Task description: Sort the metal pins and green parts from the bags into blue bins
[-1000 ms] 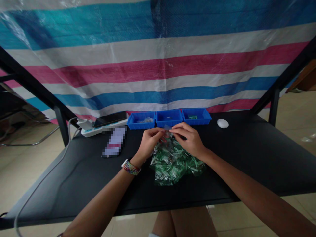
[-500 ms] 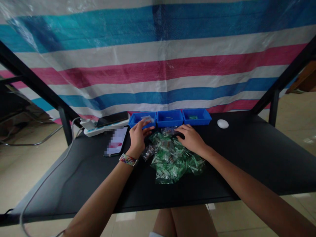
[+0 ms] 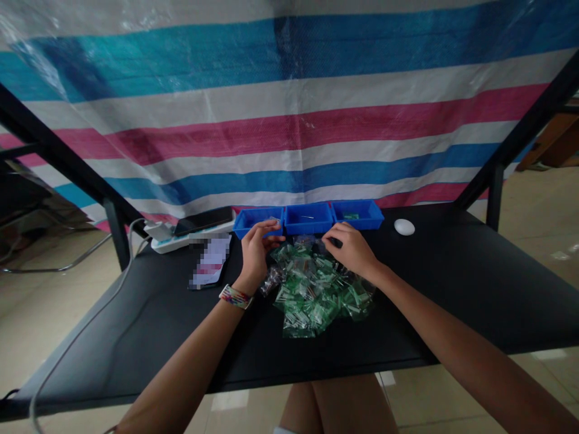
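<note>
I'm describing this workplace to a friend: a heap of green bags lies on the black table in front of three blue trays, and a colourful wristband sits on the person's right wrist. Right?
Not quite: the head view shows the colourful wristband on the left wrist. The heap of green bags does lie on the black table in front of three blue trays.

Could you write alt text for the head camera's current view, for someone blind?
A person's bare left hand is at the leftmost of three open blue plastic trays, and the bare right hand curls at a pile of green and clear plastic packets on a black table. Behind hangs a striped plastic sheet.
</note>
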A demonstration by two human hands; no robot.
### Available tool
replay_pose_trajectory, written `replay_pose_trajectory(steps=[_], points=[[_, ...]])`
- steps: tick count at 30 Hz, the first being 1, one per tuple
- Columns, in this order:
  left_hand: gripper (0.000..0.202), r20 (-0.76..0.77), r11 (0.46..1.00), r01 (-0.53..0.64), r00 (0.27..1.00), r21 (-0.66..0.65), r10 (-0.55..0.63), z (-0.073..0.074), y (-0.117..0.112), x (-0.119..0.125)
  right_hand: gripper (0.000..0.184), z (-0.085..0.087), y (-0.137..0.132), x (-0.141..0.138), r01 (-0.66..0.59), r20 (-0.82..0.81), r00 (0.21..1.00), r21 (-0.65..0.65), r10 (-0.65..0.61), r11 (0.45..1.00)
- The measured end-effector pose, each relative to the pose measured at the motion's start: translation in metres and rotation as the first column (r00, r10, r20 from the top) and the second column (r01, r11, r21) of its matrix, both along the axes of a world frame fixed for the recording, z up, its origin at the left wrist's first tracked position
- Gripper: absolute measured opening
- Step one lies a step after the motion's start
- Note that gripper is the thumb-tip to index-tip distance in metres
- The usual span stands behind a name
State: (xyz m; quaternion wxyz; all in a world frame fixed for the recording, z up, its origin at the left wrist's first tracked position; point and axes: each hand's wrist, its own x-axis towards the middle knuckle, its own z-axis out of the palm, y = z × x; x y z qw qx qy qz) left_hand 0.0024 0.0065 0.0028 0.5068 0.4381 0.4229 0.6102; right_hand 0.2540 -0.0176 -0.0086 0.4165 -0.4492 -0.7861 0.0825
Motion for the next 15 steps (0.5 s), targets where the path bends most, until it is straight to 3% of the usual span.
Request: replay_pose_trajectory(steps=[2,4,8,11,15], points=[[0.023,-0.051,0.999,0.026,0.998,0.047,-0.023,0.001,-0.002,0.002,0.018,0.002,0.0,-0.001,-0.021,-0.155,0.988,-0.053,0.013,0.998],[0.021,-0.128,0.992,0.09,0.989,0.084,-0.079,0.003,-0.007,0.007,0.019,0.003,0.001,-0.004,-0.094,-0.353,0.935,-0.185,0.023,0.978],[0.029,-0.339,0.96,0.253,0.919,0.118,-0.2,0.006,-0.019,0.018,0.032,0.003,-0.001,-0.012,-0.344,-0.673,0.739,-0.399,-0.017,0.85],[0.031,-0.426,0.935,0.338,0.865,0.102,-0.266,0.004,-0.025,0.024,0.037,0.004,-0.005,-0.017,-0.438,-0.758,0.65,-0.433,-0.055,0.788],[0.03,-0.409,0.921,0.373,0.862,0.111,-0.299,0.001,-0.026,0.025,0.037,0.005,-0.009,-0.019,-0.504,-0.782,0.622,-0.441,-0.042,0.742]])
